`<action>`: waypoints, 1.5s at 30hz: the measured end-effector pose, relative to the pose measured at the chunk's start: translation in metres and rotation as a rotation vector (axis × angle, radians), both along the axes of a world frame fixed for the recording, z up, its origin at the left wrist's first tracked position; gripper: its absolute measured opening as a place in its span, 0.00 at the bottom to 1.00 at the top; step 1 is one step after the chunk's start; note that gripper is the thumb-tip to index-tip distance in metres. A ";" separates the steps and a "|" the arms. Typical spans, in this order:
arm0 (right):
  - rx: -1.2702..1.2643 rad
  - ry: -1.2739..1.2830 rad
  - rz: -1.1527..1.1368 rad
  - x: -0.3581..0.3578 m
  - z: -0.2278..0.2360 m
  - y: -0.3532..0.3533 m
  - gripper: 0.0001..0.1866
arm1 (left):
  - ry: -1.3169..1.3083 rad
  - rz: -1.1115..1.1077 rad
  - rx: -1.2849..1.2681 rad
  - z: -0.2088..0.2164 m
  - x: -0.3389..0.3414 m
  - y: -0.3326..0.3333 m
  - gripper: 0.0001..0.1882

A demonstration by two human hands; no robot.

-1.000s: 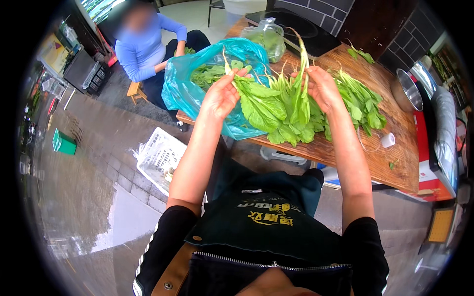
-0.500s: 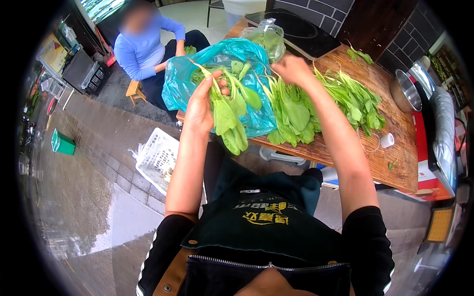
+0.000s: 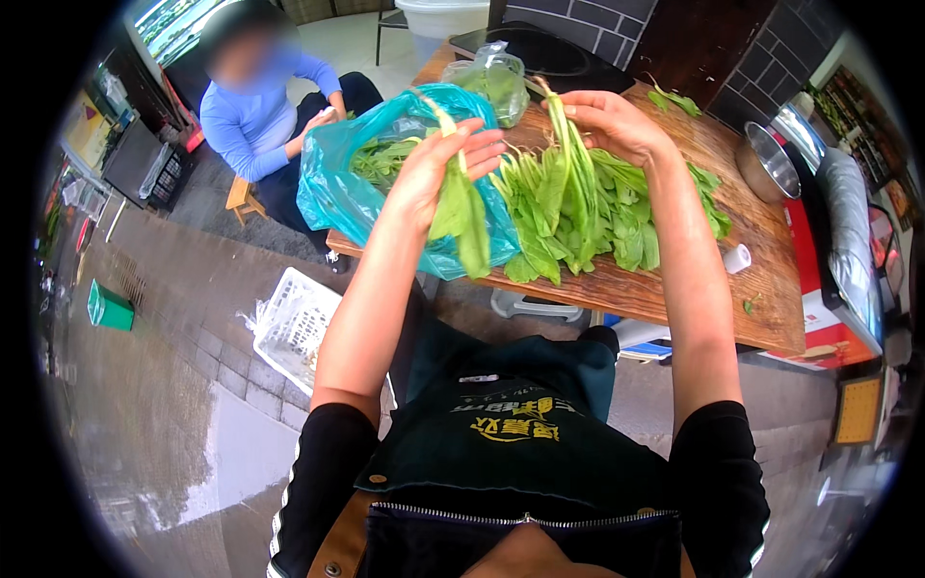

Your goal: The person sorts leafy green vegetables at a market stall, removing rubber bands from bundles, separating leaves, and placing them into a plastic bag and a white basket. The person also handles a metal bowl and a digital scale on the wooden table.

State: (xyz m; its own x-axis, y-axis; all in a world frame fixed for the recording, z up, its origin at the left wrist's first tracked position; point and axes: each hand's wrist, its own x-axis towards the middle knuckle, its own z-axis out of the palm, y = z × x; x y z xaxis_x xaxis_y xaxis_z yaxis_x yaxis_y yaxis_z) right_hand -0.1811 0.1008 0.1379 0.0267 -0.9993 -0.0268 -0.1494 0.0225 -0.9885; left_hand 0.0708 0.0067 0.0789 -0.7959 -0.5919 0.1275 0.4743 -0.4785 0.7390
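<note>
My left hand (image 3: 434, 171) holds a leafy green (image 3: 464, 217) under its thumb, root end up and leaves hanging, in front of an open blue-green plastic bag (image 3: 332, 197). Loose greens (image 3: 376, 162) show inside the bag. In my right hand (image 3: 617, 123) is a small bunch of leafy greens (image 3: 570, 159), gripped by the upper stems near the pale roots. Its leaves hang over a pile of greens (image 3: 626, 217) on the wooden table (image 3: 761, 299); where bunch and pile part is hard to tell.
A knotted clear bag of greens (image 3: 496, 85) and a black cooktop (image 3: 540, 53) are at the table's back. A steel bowl (image 3: 768, 166) and white roll (image 3: 737, 258) stand right. A white basket (image 3: 294, 323) is below; a seated person (image 3: 255, 106) is far left.
My right hand has lifted a bunch of greens upright from the pile. My left hand has shifted right and now holds fewer leaves, with its fingers straighter.
</note>
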 end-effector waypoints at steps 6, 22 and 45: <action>-0.163 0.047 0.058 0.021 0.031 -0.007 0.17 | 0.062 -0.258 -0.069 0.029 -0.049 0.012 0.24; -0.297 0.411 0.074 0.075 0.059 -0.057 0.10 | -0.190 0.181 -0.465 0.063 -0.004 -0.006 0.16; 0.246 1.365 -0.139 0.058 -0.081 -0.055 0.22 | -0.034 0.050 0.135 0.001 0.081 -0.005 0.23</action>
